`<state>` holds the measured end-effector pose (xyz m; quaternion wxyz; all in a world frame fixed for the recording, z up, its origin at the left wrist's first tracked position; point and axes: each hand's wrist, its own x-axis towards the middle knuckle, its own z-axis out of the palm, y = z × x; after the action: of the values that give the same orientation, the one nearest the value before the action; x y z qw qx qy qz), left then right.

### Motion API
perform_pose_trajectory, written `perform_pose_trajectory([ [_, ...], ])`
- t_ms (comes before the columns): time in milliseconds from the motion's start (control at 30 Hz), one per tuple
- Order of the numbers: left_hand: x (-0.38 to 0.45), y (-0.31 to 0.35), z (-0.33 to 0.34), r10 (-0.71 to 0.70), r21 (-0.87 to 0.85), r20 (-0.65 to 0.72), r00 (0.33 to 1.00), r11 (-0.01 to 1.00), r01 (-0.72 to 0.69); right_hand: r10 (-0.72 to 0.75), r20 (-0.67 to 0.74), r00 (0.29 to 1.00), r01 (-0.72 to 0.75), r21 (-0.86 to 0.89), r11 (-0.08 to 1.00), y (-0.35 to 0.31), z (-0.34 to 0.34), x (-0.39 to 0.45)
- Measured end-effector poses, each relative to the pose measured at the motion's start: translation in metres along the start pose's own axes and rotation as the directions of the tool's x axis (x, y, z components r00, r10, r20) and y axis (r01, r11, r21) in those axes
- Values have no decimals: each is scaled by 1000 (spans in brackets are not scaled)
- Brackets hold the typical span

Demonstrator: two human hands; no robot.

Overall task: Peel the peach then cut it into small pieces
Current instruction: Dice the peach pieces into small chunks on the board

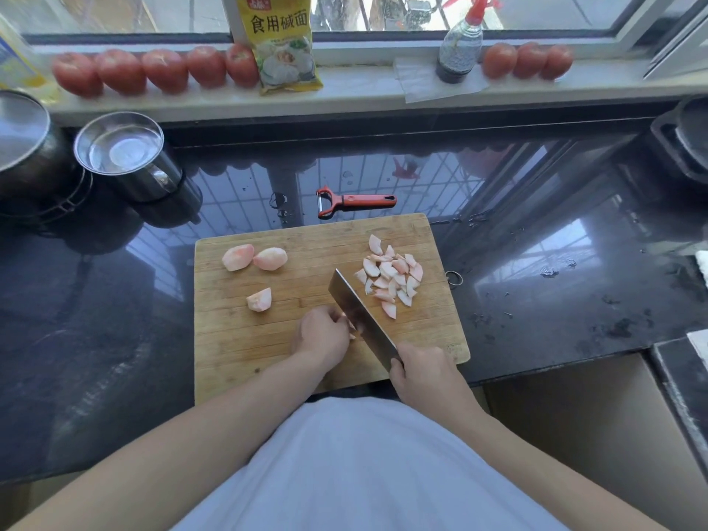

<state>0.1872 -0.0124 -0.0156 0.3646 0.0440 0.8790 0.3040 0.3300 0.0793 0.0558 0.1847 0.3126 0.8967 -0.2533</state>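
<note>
Cleaver [360, 320] gripped by right hand [425, 373] over cutting board [237, 350]. Peach piece mostly hidden, pinched under curled left hand [322, 335] fingers beside blade. Cut pieces [390, 277] piled at board's far right.

Bright window [383, 13] daylight glares off countertop [536, 224]; edges warped.

The only writing that can be read stands on the yellow plastic food packet [281, 44] leaning upright against the window frame on the pale sill. Large black Chinese characters across its upper front read 食用碱面. Above them, at the packet's top edge, sits a small red brand patch with pale characters, cut off by the frame and too blurred to make out.
</note>
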Motion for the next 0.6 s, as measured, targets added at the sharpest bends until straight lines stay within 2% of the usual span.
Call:
perform_pose_trajectory([
  [200, 0, 3, 1, 19, 108, 6, 1000, 994, -20, 15, -77, 997, -10, 68, 998, 3, -5, -4],
  [367, -2, 5, 2, 36, 76, -4, 999, 996, -35, 61, -164, 985, -42, 116, 992, 12, -7, 2],
  [467, -3, 1, -3, 180, 116, -42, 983, 978, -175, 86, -169, 982, -56, 176, 983, 15, -6, 6],
  [600, 1, 6, -11, 390, 260, 56, 919, 883, -390, 118, -144, 983, -84, 222, 972, 20, -3, 6],
])
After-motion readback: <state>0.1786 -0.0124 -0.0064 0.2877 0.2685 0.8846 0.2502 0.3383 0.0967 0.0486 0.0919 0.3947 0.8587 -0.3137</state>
